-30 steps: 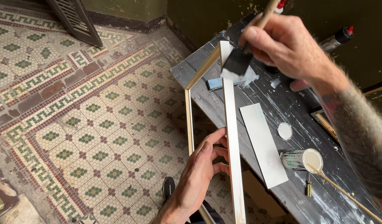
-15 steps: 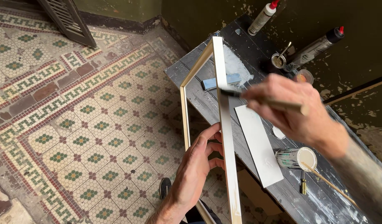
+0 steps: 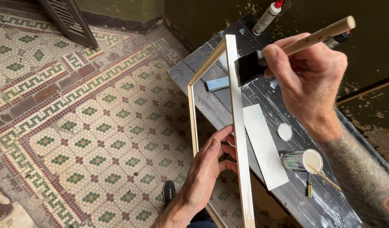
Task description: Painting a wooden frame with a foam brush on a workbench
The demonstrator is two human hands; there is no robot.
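2 hands work over a dark, paint-streaked bench that stands on a patterned tile floor. Across the bench's near edge lies a pale wooden frame, part of it resting on the boards and part hanging out over the tiles. The left hand is curled around the frame's long white-coated rail, fingers reaching through the opening and wrapping the rail from the inner side, a narrow, firm grasp. The right hand is closed around the light wooden handle of a black foam brush, thumb and fingers pinching the handle close to the head; the foam touches the rail near the frame's far corner. Beside the frame on the bench lie a white strip and a small blue strip. An open tin of white paint sits by the right forearm, its round lid just beyond, and a glue bottle stands at the bench's far end.
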